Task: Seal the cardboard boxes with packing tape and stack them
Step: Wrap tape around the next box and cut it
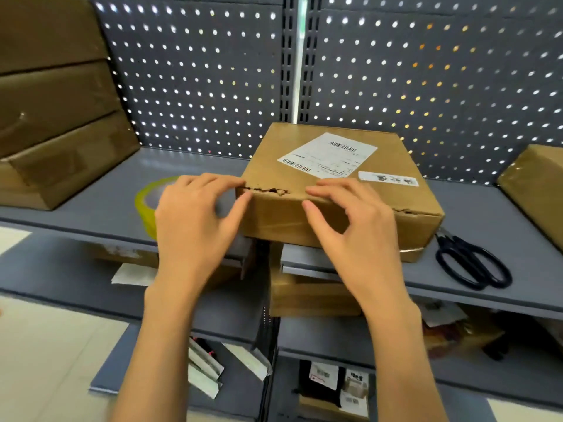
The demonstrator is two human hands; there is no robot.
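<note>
A brown cardboard box (335,166) with a white shipping label (327,153) sits on the grey shelf (100,190), its front overhanging the shelf edge. The box's front top edge is torn. My left hand (195,220) touches the front left corner, fingertips on the top edge and thumb against the front face. My right hand (353,220) rests its fingertips on the top edge further right, thumb on the front face. A yellow-green roll of packing tape (147,205) lies on the shelf, partly hidden behind my left hand.
Black scissors (473,263) lie on the shelf to the right of the box. A stack of three cardboard boxes (58,117) stands at the left, another box (536,190) at the far right. Perforated metal panels back the shelf. Lower shelves hold boxes and packets.
</note>
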